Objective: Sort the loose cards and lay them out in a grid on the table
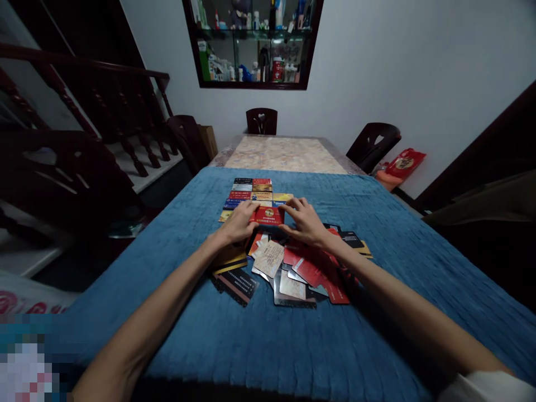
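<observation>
Between my two hands is a red card [269,214] with a gold emblem, held up over the blue cloth. My left hand [240,222] pinches its left edge with thumb and fingers. On the opposite edge, my right hand [305,221] grips the card the same way. Just beyond lie rows of cards [240,195] in red, black, blue and yellow, laid side by side; my hands hide part of the nearest row. Closer to me is a loose, overlapping pile of cards [269,258], with red cards [312,271] on the right and a dark striped card [239,287] on the left.
A blue cloth [167,268] covers the near table; a marbled tabletop [288,153] shows beyond it. Dark wooden chairs [262,121] stand around. A stair railing [125,111] is at the left, a red bag [405,162] at the right. A glass-shelved cabinet [253,42] is in the wall.
</observation>
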A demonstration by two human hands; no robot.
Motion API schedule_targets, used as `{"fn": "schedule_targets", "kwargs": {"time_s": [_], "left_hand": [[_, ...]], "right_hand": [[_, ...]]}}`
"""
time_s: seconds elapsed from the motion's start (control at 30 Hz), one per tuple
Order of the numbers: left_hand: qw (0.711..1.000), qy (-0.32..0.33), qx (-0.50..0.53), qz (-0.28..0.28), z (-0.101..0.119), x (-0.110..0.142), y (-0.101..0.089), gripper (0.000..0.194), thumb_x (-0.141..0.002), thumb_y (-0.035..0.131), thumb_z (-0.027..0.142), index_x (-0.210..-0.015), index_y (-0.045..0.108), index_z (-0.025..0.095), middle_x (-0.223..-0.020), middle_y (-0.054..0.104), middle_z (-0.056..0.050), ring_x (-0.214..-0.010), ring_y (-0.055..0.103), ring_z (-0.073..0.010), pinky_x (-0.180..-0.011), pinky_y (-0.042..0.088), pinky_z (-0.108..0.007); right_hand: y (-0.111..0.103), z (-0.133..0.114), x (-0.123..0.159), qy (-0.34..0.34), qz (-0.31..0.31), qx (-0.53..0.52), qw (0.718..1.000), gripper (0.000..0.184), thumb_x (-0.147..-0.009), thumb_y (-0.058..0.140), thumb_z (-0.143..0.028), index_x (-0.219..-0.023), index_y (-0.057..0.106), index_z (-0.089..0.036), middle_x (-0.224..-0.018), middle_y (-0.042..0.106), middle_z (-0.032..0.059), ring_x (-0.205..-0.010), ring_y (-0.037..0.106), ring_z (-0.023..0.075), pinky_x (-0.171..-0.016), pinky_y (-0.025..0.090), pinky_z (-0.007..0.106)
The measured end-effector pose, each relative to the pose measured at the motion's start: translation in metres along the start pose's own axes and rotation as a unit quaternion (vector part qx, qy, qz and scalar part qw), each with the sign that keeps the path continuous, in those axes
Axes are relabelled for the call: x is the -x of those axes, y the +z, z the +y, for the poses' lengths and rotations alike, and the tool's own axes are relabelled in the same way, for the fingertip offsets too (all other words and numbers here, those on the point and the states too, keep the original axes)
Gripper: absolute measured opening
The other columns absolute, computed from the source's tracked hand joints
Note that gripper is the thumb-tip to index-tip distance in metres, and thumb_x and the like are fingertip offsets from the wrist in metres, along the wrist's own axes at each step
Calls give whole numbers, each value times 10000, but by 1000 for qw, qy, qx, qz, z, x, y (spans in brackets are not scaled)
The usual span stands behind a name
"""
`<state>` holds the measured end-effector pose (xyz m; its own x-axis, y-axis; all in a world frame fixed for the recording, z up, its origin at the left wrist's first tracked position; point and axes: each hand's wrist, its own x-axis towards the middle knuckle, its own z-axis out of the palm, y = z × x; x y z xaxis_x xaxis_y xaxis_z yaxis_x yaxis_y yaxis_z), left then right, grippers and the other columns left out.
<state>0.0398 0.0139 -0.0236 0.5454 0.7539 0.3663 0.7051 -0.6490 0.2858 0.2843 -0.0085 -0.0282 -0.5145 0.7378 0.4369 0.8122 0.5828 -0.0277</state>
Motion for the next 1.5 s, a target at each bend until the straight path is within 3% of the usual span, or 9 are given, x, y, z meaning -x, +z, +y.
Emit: {"fn": "schedule_targets", "kwargs": {"time_s": [0.2, 0.5, 1.03, 1.33, 1.5], "left_hand": [[996, -43, -66, -42, -17, -15, 7, 432, -817, 608, 148, -1244, 551, 119, -1179, 575, -137, -1132, 524, -282, -1032, 444, -407], [981, -84, -139, -110, -16, -15, 8, 309, -852, 580, 181, -1158, 556, 151, -1179, 560, -133, -1123, 502, -288, -993, 425, -407], [973, -41, -189, -129, -15, -8, 9, 239, -838, 524, 140, -1071, 572, 146, -1099, 566, -157, -1073, 508, -321, -903, 433, -463], [977, -30, -175, -120, -14, -7, 7, 173, -825, 531, 126, -925, 666, 167, -1037, 559, -136, -1032, 491, -305, -890, 429, -462], [979, -25, -167, -116, -12, -7, 7, 193, -831, 534, 110, -939, 681, 173, -1027, 562, -128, -1040, 499, -299, -887, 422, -440]], "right_hand": [[26, 13, -24, 18, -25, -36, 999, 497, -879, 617, -429, -1315, 585, -193, -1257, 546, 154, -1140, 433, 318, -882, 457, 436], [48, 13, -38, 47, -78, -73, 993, 494, -864, 653, -404, -1299, 597, -177, -1241, 540, 152, -1142, 467, 301, -946, 455, 432], [43, 6, -39, 67, -136, -61, 987, 444, -900, 605, -438, -1250, 635, -167, -1261, 591, 143, -1115, 547, 278, -917, 443, 368], [43, 6, -40, 68, -133, -74, 986, 398, -905, 606, -426, -1206, 666, -173, -1229, 616, 137, -1122, 562, 269, -916, 439, 342], [44, 7, -40, 70, -129, -81, 986, 390, -901, 609, -406, -1207, 672, -173, -1219, 623, 141, -1119, 565, 276, -913, 442, 348]]}}
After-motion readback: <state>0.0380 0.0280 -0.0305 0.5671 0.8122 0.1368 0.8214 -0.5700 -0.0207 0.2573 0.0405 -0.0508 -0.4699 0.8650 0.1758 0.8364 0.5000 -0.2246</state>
